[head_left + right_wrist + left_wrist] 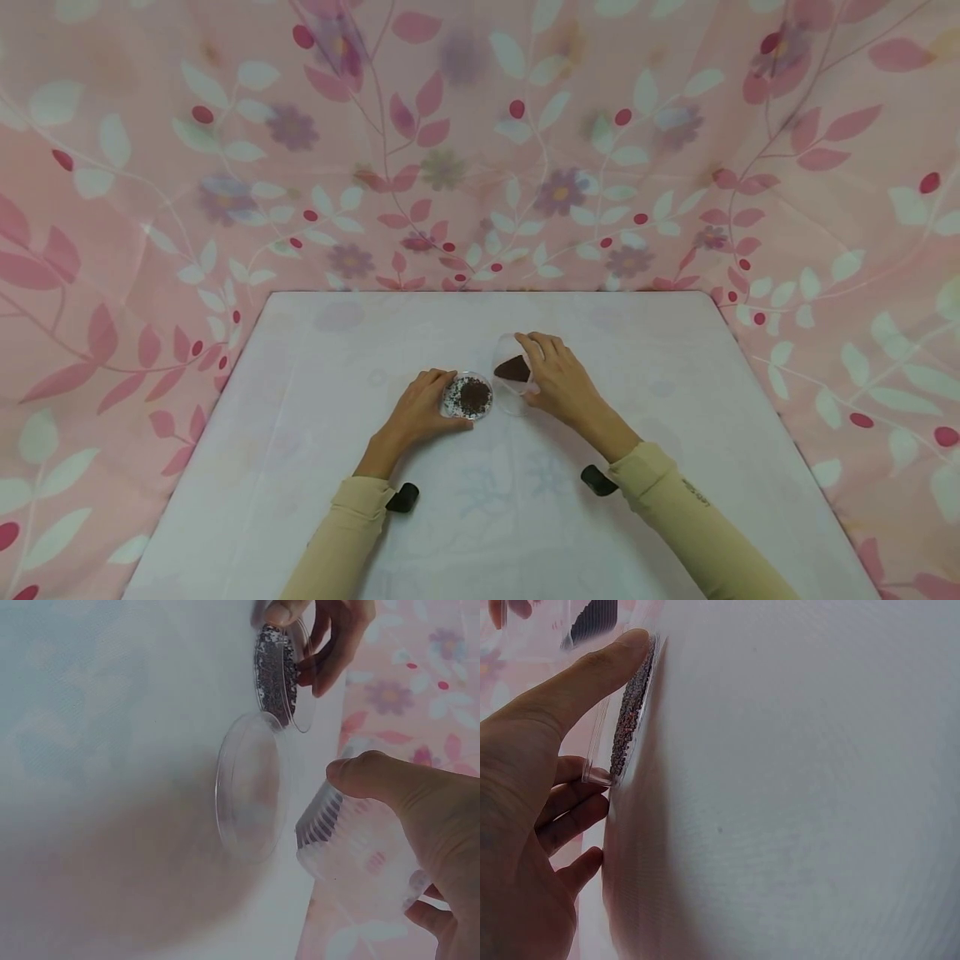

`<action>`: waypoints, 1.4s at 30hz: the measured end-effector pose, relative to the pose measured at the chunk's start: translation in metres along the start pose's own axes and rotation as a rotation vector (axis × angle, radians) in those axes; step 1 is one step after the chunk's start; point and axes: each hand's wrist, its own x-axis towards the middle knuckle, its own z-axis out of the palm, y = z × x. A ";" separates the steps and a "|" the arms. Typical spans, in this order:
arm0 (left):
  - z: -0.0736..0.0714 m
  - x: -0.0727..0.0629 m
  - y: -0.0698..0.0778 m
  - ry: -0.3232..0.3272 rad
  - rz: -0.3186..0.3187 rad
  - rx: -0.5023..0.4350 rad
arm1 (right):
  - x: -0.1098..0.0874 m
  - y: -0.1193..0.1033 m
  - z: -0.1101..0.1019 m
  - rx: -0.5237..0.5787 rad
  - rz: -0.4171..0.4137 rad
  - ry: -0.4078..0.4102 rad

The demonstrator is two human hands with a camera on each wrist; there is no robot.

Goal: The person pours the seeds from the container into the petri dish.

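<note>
My left hand (420,407) grips a shallow clear petri dish (303,712) at its side, thumb on the near edge and fingers on the far edge. Dark brown granules (474,395) are scattered over its floor and heaped toward the middle. In my right hand (566,383) is a clear ribbed plastic cup (367,862), held tilted with its mouth toward the dish. More brown granules (514,369) lie banked along its lower side. A second clear round dish or lid (251,799) stands on the table below the cup, beside the filled dish.
A white cloth (480,533) with faint prints covers the table. Pink floral fabric (480,167) hangs behind it and along both sides. Dark wrist cameras (598,481) sit under both sleeves.
</note>
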 end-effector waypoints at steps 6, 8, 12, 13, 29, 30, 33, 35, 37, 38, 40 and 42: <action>0.000 0.000 0.000 -0.006 -0.011 0.000 | -0.005 0.009 -0.002 0.071 0.027 0.056; 0.001 0.000 0.000 -0.008 -0.013 0.003 | -0.008 0.012 -0.001 0.083 0.043 0.065; 0.001 0.001 0.000 -0.013 -0.016 0.005 | -0.012 0.018 -0.001 0.097 0.071 0.072; 0.001 0.001 0.000 -0.013 -0.015 0.007 | -0.013 0.020 -0.001 0.102 0.078 0.070; 0.004 0.001 -0.002 -0.009 -0.018 -0.002 | -0.029 0.032 0.000 0.235 0.193 0.059; 0.004 0.001 -0.001 -0.009 -0.020 -0.004 | -0.030 0.033 0.001 0.237 0.201 0.057; 0.004 0.001 -0.001 -0.011 -0.025 -0.007 | -0.034 0.036 0.001 0.254 0.225 0.056; 0.004 0.001 -0.001 -0.014 -0.029 -0.005 | -0.037 0.038 0.002 0.267 0.241 0.062; 0.004 0.001 -0.001 -0.013 -0.029 -0.004 | -0.039 0.040 0.002 0.284 0.258 0.070; 0.004 0.001 0.000 -0.013 -0.030 -0.004 | -0.040 0.041 0.003 0.292 0.266 0.075; 0.004 0.001 0.000 -0.006 -0.029 0.000 | -0.041 0.043 0.004 0.303 0.278 0.086; 0.004 0.001 0.001 -0.002 -0.026 0.002 | -0.043 0.044 0.005 0.318 0.291 0.095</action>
